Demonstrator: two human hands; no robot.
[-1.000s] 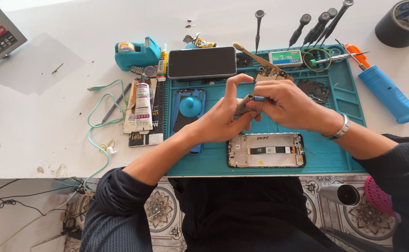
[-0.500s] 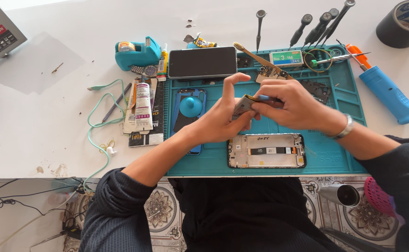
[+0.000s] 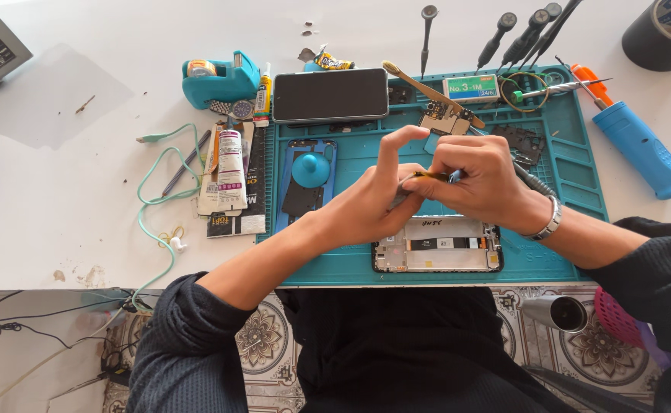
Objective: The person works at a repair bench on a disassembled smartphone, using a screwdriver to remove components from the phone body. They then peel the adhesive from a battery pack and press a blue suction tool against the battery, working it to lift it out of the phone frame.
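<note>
My left hand point(image 3: 370, 206) and my right hand point(image 3: 481, 180) meet above the teal work mat point(image 3: 351, 268). Between their fingertips is a small yellowish part point(image 3: 421, 177). The left hand pinches it, with its index finger raised. The right hand grips a thin dark-handled tool point(image 3: 533, 180) whose tip is at the part. Just below the hands an opened phone frame point(image 3: 436, 245) lies on the mat with its insides showing. A blue phone back with a round suction cup point(image 3: 310, 170) lies to the left of the hands.
A dark phone screen point(image 3: 329, 94), a circuit board point(image 3: 442, 118) and several screwdrivers point(image 3: 519, 34) lie at the mat's far edge. A blue-handled tool point(image 3: 645, 149) and a black tape roll point(image 3: 661, 34) are at the right. Glue tubes point(image 3: 231, 164), a teal tape dispenser point(image 3: 217, 80) and a green cable point(image 3: 156, 199) are at the left.
Both hands stay together over the mat and have barely shifted. The fingers have adjusted slightly around the small part.
</note>
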